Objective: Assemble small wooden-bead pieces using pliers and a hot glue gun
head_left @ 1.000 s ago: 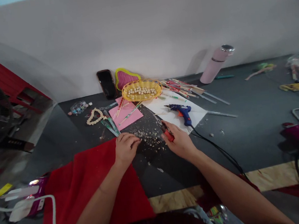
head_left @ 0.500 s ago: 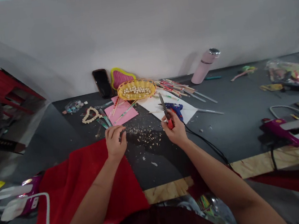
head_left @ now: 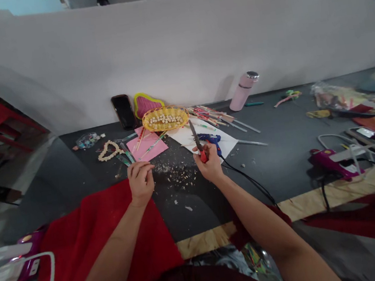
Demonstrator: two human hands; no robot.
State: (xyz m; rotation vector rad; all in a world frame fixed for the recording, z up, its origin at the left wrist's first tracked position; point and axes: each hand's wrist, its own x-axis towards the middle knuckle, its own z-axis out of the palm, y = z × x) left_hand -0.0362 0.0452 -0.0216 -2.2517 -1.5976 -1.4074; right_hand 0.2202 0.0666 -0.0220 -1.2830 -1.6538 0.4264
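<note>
gripping a likely stiff, light tool [head_left: 196, 138] by its safe red handle [head_left: 203, 156], the right hand [head_left: 210, 165] wraps its fingers tight, while the left hand [head_left: 140, 182] half-curls, its hold unclear.

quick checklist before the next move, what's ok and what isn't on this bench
1. Red-handled metal hand tool held in the right hand: ok.
2. Tool's metal end pointing away from the left hand: ok, it points toward the yellow oval woven basket.
3. Small piece in the left fingertips: cannot tell, too small to make out.
4. Dark grey tabletop between the hands free of debris: not ok, small pale scraps lie scattered there.
5. Small pale pieces inside the basket: ok.
6. Blue glue gun cold: cannot tell.
</note>
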